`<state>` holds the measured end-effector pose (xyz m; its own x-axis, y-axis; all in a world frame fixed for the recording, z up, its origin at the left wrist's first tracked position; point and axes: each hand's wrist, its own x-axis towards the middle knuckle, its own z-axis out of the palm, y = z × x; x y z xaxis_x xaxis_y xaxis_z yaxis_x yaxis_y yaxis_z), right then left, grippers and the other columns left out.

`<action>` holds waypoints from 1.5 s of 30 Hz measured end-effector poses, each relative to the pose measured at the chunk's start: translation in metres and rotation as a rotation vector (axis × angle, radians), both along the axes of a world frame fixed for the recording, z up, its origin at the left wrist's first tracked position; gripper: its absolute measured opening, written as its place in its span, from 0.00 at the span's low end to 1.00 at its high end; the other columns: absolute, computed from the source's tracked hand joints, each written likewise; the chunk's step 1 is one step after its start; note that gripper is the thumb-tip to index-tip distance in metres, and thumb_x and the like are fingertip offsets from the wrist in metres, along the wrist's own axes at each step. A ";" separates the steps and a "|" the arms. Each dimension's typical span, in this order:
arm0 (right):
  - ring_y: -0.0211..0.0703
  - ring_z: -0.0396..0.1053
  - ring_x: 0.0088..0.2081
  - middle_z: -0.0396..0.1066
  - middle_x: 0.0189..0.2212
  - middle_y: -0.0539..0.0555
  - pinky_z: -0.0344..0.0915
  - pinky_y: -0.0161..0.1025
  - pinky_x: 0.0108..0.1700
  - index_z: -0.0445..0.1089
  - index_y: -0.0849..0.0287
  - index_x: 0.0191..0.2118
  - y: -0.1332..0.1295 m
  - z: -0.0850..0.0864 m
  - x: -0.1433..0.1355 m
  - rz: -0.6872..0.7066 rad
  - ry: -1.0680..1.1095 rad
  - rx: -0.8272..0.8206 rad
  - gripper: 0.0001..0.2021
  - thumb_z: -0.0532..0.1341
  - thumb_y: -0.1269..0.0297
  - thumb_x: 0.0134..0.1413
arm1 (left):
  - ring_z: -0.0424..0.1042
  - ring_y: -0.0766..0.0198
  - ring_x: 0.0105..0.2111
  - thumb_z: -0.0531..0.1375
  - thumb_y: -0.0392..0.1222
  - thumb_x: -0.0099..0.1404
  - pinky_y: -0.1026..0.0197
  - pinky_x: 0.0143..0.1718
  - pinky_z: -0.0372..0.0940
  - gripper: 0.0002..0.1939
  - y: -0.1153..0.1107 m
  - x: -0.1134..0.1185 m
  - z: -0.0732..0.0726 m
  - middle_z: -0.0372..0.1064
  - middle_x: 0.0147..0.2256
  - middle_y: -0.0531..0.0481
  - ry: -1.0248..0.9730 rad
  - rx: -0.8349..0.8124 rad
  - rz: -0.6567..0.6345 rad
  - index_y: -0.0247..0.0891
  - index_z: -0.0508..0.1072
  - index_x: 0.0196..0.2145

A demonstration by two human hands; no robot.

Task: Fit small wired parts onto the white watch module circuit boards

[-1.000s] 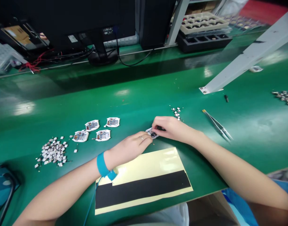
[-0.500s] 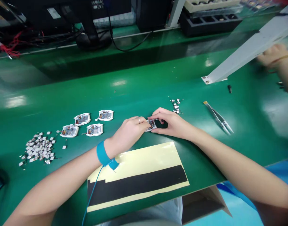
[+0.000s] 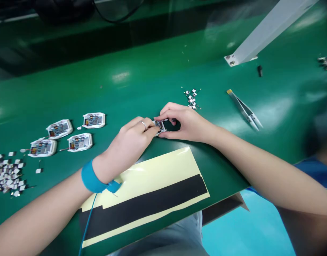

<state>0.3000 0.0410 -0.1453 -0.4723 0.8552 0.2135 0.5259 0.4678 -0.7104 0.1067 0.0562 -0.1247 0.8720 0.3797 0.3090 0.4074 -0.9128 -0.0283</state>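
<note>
A small white housing with a circuit board (image 3: pixel 160 126) is held between my two hands, low over the green bench. My right hand (image 3: pixel 183 122) grips its edges between thumb and fingers; a small dark spot shows by a curled finger. My left hand (image 3: pixel 135 138), with a ring and a blue wrist strap (image 3: pixel 92 176), has its fingertips closed on the left side of the same housing. Those fingers cover part of the board, so I cannot make out any smaller part there. Several similar housings (image 3: pixel 80 142) lie to the left, boards facing up.
A heap of small white-topped parts (image 3: pixel 8 174) lies far left, and a smaller cluster (image 3: pixel 192 99) beyond my right hand. Tweezers (image 3: pixel 244 110) and a small black piece (image 3: pixel 259 71) lie right, near a white metal post (image 3: pixel 248 46). A yellow sheet with black strip (image 3: pixel 163 170) lies in front.
The view has tilted down and shifted, so the back equipment and another person's hand at the right have left the picture. My hands keep hold of the same housing.
</note>
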 end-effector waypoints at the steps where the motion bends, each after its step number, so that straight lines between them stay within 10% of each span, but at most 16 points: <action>1: 0.32 0.59 0.28 0.63 0.34 0.54 0.60 0.31 0.27 0.68 0.64 0.40 0.000 0.000 0.000 -0.002 0.000 0.007 0.17 0.64 0.62 0.43 | 0.67 0.60 0.32 0.51 0.31 0.62 0.61 0.33 0.67 0.10 0.000 0.000 0.000 0.69 0.32 0.46 0.013 0.009 0.003 0.32 0.71 0.34; 36: 0.30 0.58 0.28 0.61 0.34 0.50 0.60 0.32 0.31 0.67 0.62 0.39 -0.001 0.003 0.002 -0.011 -0.086 0.027 0.15 0.63 0.61 0.44 | 0.65 0.64 0.31 0.48 0.35 0.64 0.63 0.30 0.61 0.12 -0.004 0.004 0.001 0.66 0.31 0.49 0.084 0.059 0.059 0.35 0.71 0.33; 45: 0.33 0.62 0.39 0.60 0.32 0.50 0.60 0.36 0.44 0.66 0.63 0.35 0.001 0.010 0.011 -0.148 0.101 0.079 0.12 0.47 0.67 0.60 | 0.64 0.62 0.30 0.48 0.37 0.65 0.62 0.30 0.62 0.12 -0.005 0.004 0.002 0.66 0.30 0.47 0.052 0.027 0.045 0.33 0.72 0.34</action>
